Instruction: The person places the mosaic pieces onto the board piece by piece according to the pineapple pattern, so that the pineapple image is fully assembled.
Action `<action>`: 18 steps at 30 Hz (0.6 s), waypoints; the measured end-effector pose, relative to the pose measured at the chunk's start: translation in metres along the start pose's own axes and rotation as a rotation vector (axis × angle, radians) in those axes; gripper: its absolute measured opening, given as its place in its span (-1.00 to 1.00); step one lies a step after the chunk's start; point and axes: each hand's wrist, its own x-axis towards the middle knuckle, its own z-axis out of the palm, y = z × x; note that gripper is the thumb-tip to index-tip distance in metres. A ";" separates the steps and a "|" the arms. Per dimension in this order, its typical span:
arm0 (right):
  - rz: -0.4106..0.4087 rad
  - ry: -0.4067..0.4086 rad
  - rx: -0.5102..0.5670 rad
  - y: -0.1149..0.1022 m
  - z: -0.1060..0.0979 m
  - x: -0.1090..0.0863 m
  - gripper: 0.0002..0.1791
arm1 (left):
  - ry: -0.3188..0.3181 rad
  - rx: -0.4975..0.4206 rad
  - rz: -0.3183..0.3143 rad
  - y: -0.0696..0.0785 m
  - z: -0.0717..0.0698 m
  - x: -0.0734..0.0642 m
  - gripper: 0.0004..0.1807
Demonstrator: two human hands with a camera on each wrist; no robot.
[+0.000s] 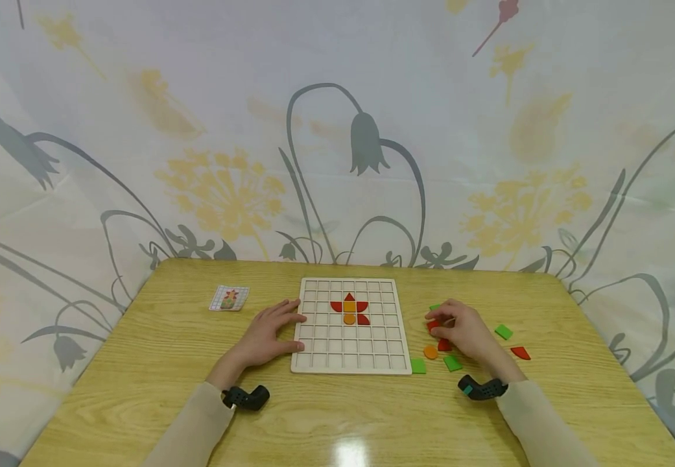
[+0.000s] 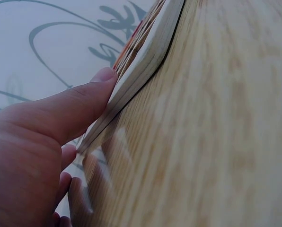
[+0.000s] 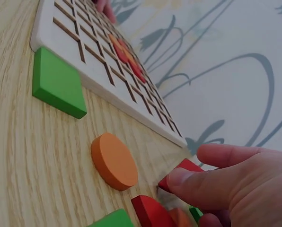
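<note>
A pale wooden grid board [image 1: 351, 371] lies flat on the table. In its upper middle cells sit an orange square [image 1: 349, 307], an orange disc [image 1: 349, 319], a red triangle [image 1: 349, 297] and several red petal-shaped tiles [image 1: 363, 320]. My left hand [image 1: 266, 334] rests at the board's left edge, fingers spread, thumb against the rim. To the board's right, my right hand [image 1: 467, 331] pinches a red tile [image 3: 192, 165] between thumb and fingers; its full outline is hidden. Close below that hand lies another red tile [image 3: 151, 213], with an orange disc [image 3: 114, 161] beside it.
A green square [image 1: 418, 366] lies at the board's lower right corner. More green tiles [image 1: 452, 363] [image 1: 503, 332] and a red quarter-round tile [image 1: 521, 353] are scattered around my right hand. A small picture card [image 1: 218, 299] with a flower pattern lies at the back left.
</note>
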 end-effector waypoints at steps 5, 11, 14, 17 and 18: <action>0.035 0.006 0.009 -0.002 0.002 0.001 -0.76 | 0.003 -0.005 0.003 0.000 0.001 0.000 -0.41; 0.009 -0.004 0.002 -0.007 0.009 0.005 -0.72 | 0.007 -0.006 0.008 0.001 0.001 -0.001 -0.41; 0.007 0.014 0.027 -0.013 0.014 0.008 -0.72 | 0.009 -0.005 0.011 0.001 0.001 -0.001 -0.40; 0.033 0.032 0.084 -0.019 0.019 0.011 -0.77 | 0.011 0.001 0.013 0.001 0.001 0.000 -0.40; 0.045 0.035 0.108 -0.021 0.021 0.012 -0.79 | 0.011 0.005 0.014 0.001 0.001 0.000 -0.40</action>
